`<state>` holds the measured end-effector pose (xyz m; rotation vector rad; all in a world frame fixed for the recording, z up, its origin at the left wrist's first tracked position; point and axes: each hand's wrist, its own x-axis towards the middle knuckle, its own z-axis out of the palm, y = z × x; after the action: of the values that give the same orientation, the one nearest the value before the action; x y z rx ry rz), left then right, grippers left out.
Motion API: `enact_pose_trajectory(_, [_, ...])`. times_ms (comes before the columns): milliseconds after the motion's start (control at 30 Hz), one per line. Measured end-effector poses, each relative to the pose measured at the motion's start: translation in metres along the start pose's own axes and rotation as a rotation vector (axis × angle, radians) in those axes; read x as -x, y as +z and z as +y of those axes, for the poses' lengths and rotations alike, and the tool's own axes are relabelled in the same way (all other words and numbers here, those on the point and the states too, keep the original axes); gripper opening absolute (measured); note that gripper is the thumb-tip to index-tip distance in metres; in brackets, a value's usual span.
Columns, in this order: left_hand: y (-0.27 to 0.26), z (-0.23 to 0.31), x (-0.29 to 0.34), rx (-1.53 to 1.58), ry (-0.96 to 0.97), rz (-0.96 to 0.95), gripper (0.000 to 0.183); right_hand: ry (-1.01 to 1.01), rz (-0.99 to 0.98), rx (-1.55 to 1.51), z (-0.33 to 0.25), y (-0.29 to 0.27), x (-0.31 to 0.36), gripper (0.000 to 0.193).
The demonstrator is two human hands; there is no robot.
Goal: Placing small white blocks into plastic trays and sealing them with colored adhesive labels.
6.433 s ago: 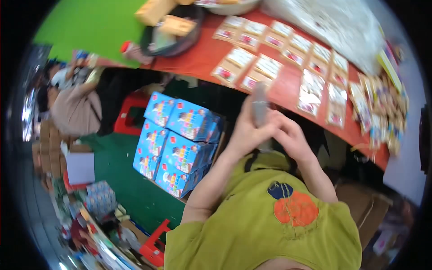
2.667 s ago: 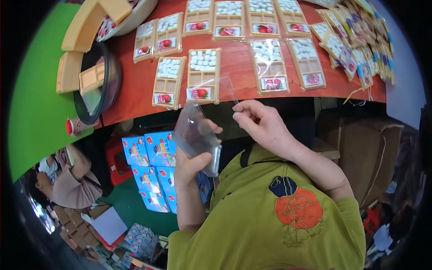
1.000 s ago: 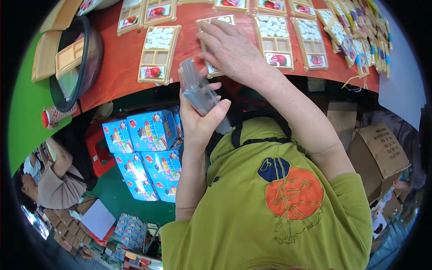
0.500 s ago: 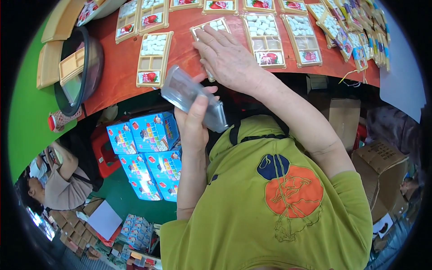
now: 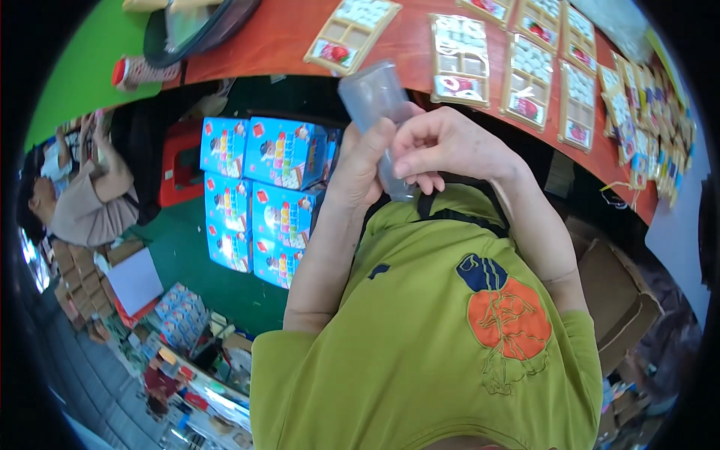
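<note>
In front of my body, above my lap, my left hand (image 5: 360, 165) is wrapped round a stack of clear plastic lids (image 5: 373, 94), tilted with its far end toward the table. My right hand (image 5: 457, 146) is at the lids' near right side, thumb and fingers pinched on the plastic. Just beyond the hands, a beige compartment tray (image 5: 460, 64) with white pieces and a strawberry card shines with glare, as if under a clear cover. To its left lies a similar tray (image 5: 351, 35); others, such as this filled tray (image 5: 527, 86), lie to its right.
Thin packs (image 5: 660, 127) crowd the red table's (image 5: 277, 37) right end. A dark basin (image 5: 184, 37) and a red-capped bottle (image 5: 142, 73) are at the left. Blue printed boxes (image 5: 281, 206) are stacked on the green floor, near a red stool (image 5: 178, 176). Another person (image 5: 94, 187) sits far left.
My right hand has left the tray on the table and come back to the lids in my left hand. The view has swung, so the table sits higher and tilted.
</note>
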<state>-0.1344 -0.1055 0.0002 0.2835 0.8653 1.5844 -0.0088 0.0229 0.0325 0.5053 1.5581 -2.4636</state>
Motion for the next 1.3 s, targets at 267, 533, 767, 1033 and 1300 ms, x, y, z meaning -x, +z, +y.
enact_pose_trajectory(267, [-0.023, 0.008, 0.015, 0.085, 0.005, -0.066, 0.065, 0.016, -0.002, -0.194, 0.029, 0.014, -0.027, 0.019])
enact_pose_trajectory(533, [-0.043, 0.005, 0.016, 0.034, 0.039, 0.118, 0.059, -0.136, 0.234, 0.094, 0.025, 0.035, -0.036, 0.011])
enact_pose_trajectory(767, [-0.045, 0.067, 0.013, -0.02, 0.155, 0.259, 0.07, -0.238, 0.486, -0.081, -0.007, 0.015, -0.046, 0.013])
enact_pose_trajectory(1033, [-0.056, 0.125, -0.053, -0.174, 0.224, 0.186, 0.069, -0.336, 0.797, -0.352, -0.014, -0.011, -0.106, 0.023])
enact_pose_trajectory(1300, [-0.03, 0.114, -0.057, -0.612, 0.115, 0.131, 0.062, -0.253, 0.904, -0.387, -0.012, -0.006, -0.11, 0.02])
